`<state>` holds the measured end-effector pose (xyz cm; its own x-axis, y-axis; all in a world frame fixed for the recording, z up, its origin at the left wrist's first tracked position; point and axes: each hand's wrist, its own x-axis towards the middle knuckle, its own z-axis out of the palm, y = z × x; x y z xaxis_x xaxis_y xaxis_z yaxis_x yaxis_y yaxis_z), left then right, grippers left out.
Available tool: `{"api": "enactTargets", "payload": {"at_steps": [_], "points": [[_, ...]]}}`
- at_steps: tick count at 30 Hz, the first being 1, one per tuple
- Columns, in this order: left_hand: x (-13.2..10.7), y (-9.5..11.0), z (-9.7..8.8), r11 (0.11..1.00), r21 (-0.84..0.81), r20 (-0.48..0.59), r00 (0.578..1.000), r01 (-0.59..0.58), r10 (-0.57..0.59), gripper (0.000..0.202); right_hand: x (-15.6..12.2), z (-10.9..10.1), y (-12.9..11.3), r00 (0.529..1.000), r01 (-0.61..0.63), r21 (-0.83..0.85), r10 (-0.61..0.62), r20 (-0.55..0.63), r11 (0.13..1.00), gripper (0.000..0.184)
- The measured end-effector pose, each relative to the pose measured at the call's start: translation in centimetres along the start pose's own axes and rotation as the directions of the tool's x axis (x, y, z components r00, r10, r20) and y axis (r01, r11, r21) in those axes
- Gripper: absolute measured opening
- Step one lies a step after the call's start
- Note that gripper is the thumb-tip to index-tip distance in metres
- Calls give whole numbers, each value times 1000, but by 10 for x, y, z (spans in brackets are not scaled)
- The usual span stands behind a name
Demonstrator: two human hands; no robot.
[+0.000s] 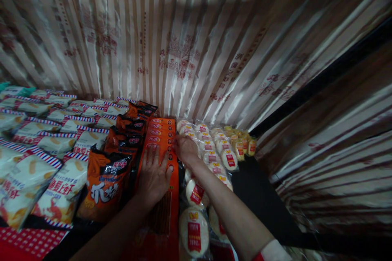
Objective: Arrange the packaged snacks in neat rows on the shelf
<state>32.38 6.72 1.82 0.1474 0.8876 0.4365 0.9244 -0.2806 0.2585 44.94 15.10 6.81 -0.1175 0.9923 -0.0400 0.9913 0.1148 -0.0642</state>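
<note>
My left hand point(154, 175) lies flat with fingers spread on a row of orange packets point(161, 138) stacked in a line. My right hand point(185, 149) rests further back at the right edge of the same orange row, fingers curled down between it and the round rice-cracker packs point(211, 151); what its fingers hold is hidden. To the left of the orange packets stand dark orange-and-black snack bags point(107, 179).
White snack bags with striped tops point(45, 142) fill the left. Small yellow packs point(241, 138) sit at the back right. A striped shiny curtain point(183, 40) hangs behind. A dark gap point(260, 195) lies to the right of the crackers.
</note>
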Motion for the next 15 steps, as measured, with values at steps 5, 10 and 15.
{"api": "enactTargets", "payload": {"at_steps": [5,10,15], "points": [[0,0,1,1000,-8,-18,1000,-2,2,42,0,2,0,1000,12,-4,-12,-15,1000,17],[1,0,-1,1000,-6,10,1000,4,-4,42,1,4,0,1000,4,-5,-4,-20,1000,19],[2,1,-4,1000,2,28,1000,3,-3,42,1,3,-1,1000,-4,-18,4,-23,1000,19]]}}
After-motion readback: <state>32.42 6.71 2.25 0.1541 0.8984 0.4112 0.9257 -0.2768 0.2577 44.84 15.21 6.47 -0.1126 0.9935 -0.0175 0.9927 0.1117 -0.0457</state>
